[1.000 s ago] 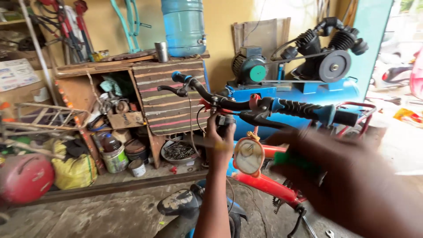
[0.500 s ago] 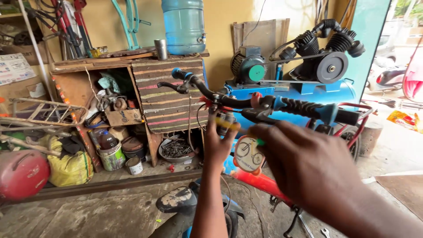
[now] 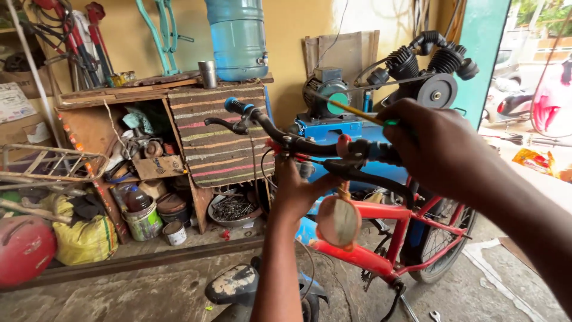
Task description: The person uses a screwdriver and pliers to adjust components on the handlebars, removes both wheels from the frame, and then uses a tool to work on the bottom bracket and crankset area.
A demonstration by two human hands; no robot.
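Handlebar (image 3: 310, 145) of the red bicycle (image 3: 381, 238) sits mid-frame; your left hand (image 3: 301, 191) is wrapped around its centre, your right hand (image 3: 438, 143) pinches a yellow-shafted tool (image 3: 351, 111) over the right handle.

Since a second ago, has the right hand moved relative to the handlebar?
Yes. The right hand rose from below the handlebar up to the grip end, now holding a thin yellow tool level with it.

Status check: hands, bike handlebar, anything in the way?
Left hand grips the handlebar near the stem. Right hand on the right grip, holding a thin green-handled tool. Round mirror hangs below the bar, nothing blocking.
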